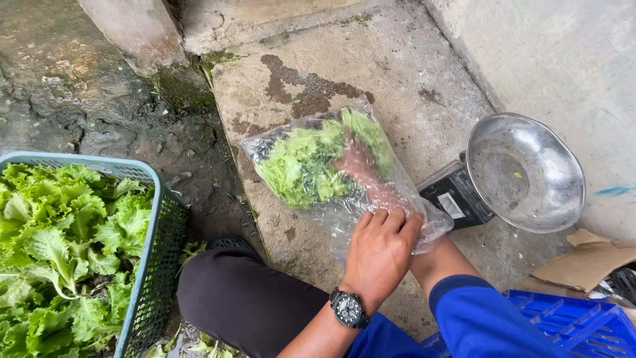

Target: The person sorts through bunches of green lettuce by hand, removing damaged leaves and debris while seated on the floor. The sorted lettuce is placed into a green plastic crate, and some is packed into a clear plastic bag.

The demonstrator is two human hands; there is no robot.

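Lettuce (301,166) sat inside the clear plastic bag (397,192) on the concrete floor (411,73), beside the scale with its steel bowl (523,172). My left hand (379,248) pinched the bag's mouth; my right hand (361,166) was buried inside, gripping the leaves. The thin film looked easy to tear if I pushed harder, and leaves could have spilled onto the wet ground.

Soft, even daylight with faint shadows, glare on the clear plastic bag (338,174) and steel bowl (525,172), sharp focus throughout.
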